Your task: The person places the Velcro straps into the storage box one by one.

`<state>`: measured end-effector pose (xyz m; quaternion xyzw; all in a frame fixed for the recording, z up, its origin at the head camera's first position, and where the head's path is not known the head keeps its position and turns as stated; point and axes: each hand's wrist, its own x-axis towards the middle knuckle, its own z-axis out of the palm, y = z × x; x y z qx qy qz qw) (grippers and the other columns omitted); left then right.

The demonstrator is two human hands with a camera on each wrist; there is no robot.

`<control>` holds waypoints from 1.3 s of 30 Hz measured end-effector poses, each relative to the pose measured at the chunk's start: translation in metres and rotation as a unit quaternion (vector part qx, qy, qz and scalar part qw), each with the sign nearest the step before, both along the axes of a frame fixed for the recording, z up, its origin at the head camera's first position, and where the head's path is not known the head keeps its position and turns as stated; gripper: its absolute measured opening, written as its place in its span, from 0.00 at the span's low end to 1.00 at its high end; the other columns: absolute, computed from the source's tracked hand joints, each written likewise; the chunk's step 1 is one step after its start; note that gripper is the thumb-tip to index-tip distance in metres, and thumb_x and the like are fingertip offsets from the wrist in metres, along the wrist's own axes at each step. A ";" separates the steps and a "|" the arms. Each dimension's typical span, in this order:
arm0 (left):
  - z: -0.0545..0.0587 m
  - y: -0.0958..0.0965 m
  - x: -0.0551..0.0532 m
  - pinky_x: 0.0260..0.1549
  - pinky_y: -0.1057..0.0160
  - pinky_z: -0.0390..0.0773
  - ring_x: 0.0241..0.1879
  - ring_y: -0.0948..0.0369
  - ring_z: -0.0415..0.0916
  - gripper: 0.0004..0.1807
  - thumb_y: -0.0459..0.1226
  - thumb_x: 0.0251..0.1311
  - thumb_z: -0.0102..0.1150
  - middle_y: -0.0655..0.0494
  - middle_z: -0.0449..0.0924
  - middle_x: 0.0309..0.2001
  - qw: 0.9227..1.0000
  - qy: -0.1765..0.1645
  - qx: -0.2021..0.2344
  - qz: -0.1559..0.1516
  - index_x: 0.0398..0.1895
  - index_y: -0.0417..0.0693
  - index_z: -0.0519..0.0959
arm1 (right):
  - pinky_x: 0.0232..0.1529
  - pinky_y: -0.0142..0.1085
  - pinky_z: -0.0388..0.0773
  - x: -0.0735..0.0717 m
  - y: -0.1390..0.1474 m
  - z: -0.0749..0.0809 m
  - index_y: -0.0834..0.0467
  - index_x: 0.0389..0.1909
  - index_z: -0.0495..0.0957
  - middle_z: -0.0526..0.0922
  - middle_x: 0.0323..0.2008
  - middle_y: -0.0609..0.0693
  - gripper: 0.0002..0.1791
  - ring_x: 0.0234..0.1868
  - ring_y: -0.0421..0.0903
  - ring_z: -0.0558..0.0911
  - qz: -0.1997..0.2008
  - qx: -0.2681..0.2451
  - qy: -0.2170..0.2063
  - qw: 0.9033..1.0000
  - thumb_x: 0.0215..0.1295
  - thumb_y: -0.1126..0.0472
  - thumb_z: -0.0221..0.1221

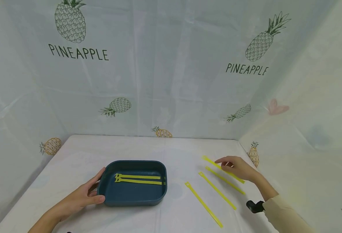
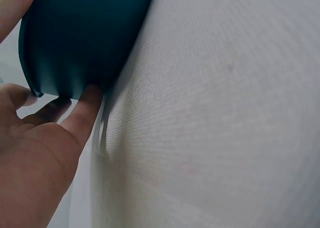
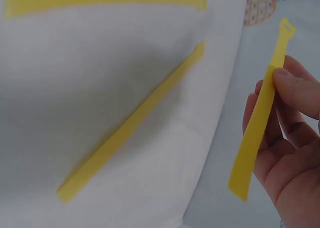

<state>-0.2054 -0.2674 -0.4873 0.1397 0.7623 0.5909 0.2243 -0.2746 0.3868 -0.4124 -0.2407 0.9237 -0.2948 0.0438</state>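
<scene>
My right hand [image 1: 237,166] pinches a yellow cable strap [image 3: 253,143] between thumb and fingers, with its slotted head pointing up in the right wrist view. In the head view this strap is above the right part of the table. At the left, my left hand [image 1: 82,195] grips the end of a dark blue tray [image 1: 133,203], its thumb near the front corner and its fingers along the side. Fingertips [image 2: 89,101] meet the tray's wall low down, close to the cloth. Inside the tray, two yellow straps [image 1: 139,182] lie side by side, heads to the left.
Three more yellow straps lie slanted on the white table [image 1: 174,213]: a near one [image 1: 204,205], a middle one [image 1: 217,191] and a far one [image 1: 226,181] below my right hand. A pineapple-printed curtain [image 1: 165,64] rises behind the table and along both sides.
</scene>
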 end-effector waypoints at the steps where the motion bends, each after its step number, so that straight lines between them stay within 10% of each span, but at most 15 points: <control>1: 0.000 0.000 0.000 0.57 0.74 0.73 0.82 0.31 0.42 0.56 0.39 0.75 0.64 0.39 0.32 0.87 1.000 0.000 0.000 0.000 0.88 0.72 0.32 | 0.41 0.34 0.81 -0.001 -0.005 0.000 0.55 0.63 0.84 0.85 0.43 0.50 0.16 0.39 0.41 0.83 0.008 -0.002 0.001 1.000 0.78 0.63 0.62; 39: 0.000 0.001 -0.002 0.56 0.69 0.78 0.76 0.31 0.61 0.57 0.39 0.75 0.64 0.29 0.34 0.84 1.000 0.006 0.020 -0.010 0.88 0.66 0.30 | 0.40 0.33 0.82 -0.027 -0.245 0.028 0.48 0.60 0.87 0.86 0.41 0.41 0.17 0.37 0.39 0.83 0.143 -0.037 -0.033 0.988 0.77 0.66 0.62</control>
